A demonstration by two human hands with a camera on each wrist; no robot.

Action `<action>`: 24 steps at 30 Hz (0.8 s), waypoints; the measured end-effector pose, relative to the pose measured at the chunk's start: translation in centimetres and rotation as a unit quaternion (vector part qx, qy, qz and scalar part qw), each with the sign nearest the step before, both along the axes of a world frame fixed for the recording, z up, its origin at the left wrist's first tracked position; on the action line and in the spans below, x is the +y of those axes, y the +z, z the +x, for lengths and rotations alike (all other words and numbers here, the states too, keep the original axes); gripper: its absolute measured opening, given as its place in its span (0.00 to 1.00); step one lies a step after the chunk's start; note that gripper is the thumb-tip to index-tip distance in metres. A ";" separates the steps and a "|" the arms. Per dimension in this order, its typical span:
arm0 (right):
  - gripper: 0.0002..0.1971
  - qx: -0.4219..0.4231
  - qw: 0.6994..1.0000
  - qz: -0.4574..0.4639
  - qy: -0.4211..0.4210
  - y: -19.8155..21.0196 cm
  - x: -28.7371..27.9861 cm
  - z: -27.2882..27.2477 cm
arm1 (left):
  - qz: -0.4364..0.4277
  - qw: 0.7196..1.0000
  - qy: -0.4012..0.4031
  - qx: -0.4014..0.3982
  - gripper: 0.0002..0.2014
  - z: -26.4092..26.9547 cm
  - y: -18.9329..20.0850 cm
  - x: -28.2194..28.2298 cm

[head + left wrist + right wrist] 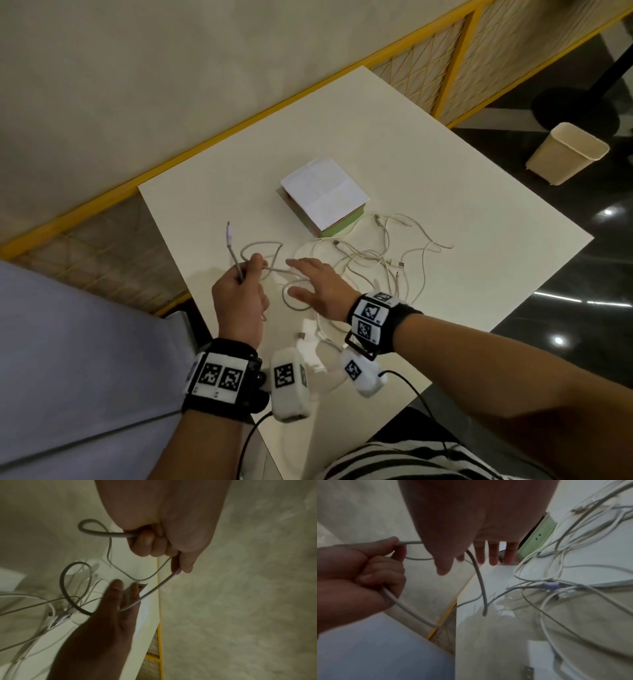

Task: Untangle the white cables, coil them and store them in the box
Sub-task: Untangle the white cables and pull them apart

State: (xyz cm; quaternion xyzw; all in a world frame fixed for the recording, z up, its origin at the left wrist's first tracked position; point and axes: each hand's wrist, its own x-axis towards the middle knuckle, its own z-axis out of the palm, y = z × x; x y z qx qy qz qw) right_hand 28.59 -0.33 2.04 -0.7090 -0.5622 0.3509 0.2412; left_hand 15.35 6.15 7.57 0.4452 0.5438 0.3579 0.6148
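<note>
My left hand (245, 274) is raised just above the white table (445, 205) and grips a thicker grey-white cable (236, 263). The cable's plug (228, 236) points away from me. In the left wrist view the fingers (147, 545) are curled round that cable (102, 534). My right hand (305, 279) is open, its fingers straight over the cable's loop (294, 301). In the right wrist view its fingertips (493, 559) point toward the box. The box (325, 195), with a white top and green side (537, 536), stands mid-table. A tangle of thin white cables (380, 260) lies to its right.
A white charger block (310, 330) lies near my right wrist. A beige bin (567, 152) stands on the dark floor to the right, beside a black table base (575, 109). A yellow-framed partition (239, 126) runs along the table's far and left edges.
</note>
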 end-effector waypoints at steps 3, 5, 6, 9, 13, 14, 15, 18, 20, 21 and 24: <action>0.17 0.084 0.996 -0.010 -0.035 1.9 0.3 0.4 | 0.005 1.000 -0.005 0.030 0.12 -0.4 -0.6 0.5; 0.16 0.161 0.985 -0.014 -0.065 3.8 -0.1 1.7 | -0.009 1.000 0.002 0.028 0.12 -1.0 -1.1 1.0; 0.15 0.192 0.977 -0.009 -0.089 4.8 -0.4 2.7 | -0.015 1.000 0.010 0.015 0.13 -1.3 -1.3 1.4; 0.12 0.254 0.950 0.030 -0.179 9.1 -1.9 7.5 | -0.047 0.996 0.059 -0.056 0.17 -2.6 -1.4 3.0; 0.17 0.253 0.931 0.137 -0.225 17.1 -5.8 14.9 | -0.066 0.979 0.140 -0.130 0.14 -5.7 -2.7 5.5; 0.17 0.232 0.932 0.164 -0.227 18.7 -6.9 16.4 | -0.068 0.976 0.156 -0.138 0.15 -6.4 -3.2 5.7; 0.17 0.191 0.939 0.179 -0.225 19.7 -8.1 18.1 | -0.072 0.972 0.170 -0.144 0.16 -7.1 -3.6 5.7; 0.18 -0.037 0.978 0.087 -0.188 19.3 -10.2 21.8 | -0.090 0.965 0.199 -0.145 0.16 -8.5 -5.4 5.5; 0.13 -0.128 0.976 -0.031 -0.174 15.6 -10.8 23.7 | -0.123 0.962 0.201 -0.139 0.12 -9.2 -7.0 5.0; 0.12 -0.150 0.970 -0.095 -0.166 13.1 -11.3 24.4 | -0.143 0.959 0.205 -0.133 0.09 -9.4 -7.9 4.7; 0.13 -0.194 0.939 -0.260 -0.115 4.9 -13.3 26.1 | -0.191 0.948 0.228 -0.113 0.09 -9.8 -9.8 3.5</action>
